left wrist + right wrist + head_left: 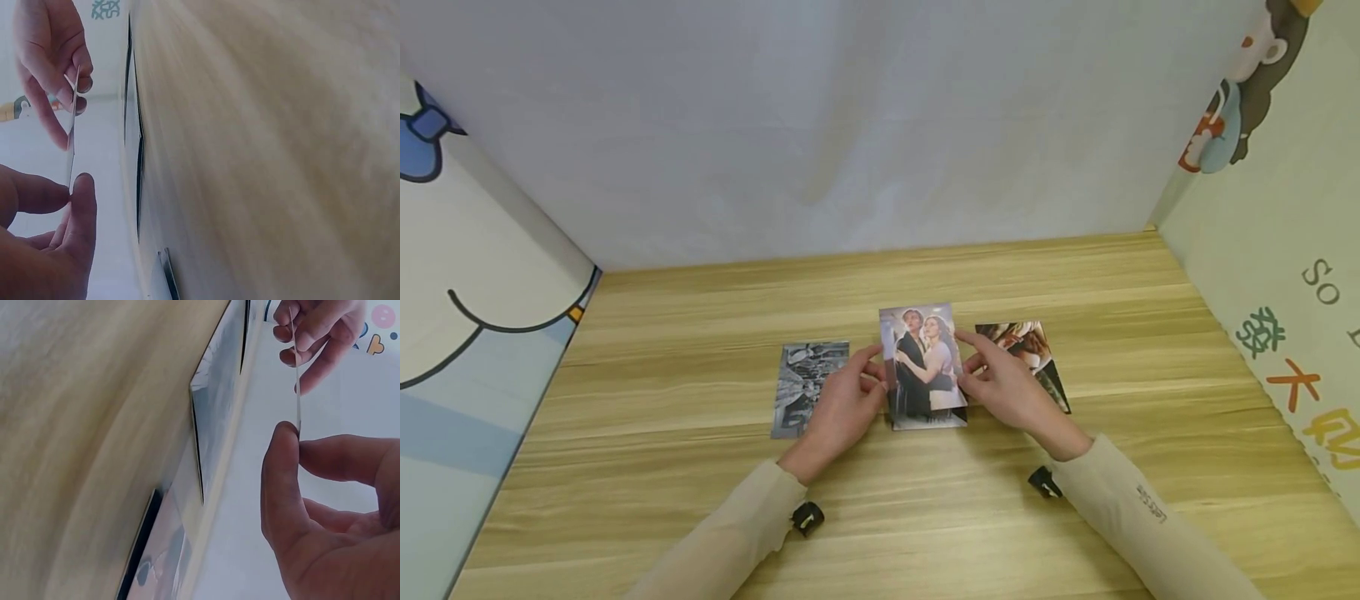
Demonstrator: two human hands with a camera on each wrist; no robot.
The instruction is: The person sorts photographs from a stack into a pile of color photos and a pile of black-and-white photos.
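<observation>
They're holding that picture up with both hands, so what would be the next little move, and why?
Probably lower the colour photo flat onto the wooden table. The left hand and right hand pinch its edges above the gap between the black-and-white photo and another photo.

Two forearms in beige sleeves are reaching in from the near edge of the desk, converging toward its middle. The left hand [842,404] is pinching with thumb and fingertips [81,187], its other fingers loosely curled. The right hand [1011,387] is mirroring it, thumb [281,462] pressing against forefinger. A small black clip is sitting at each wrist.
</observation>
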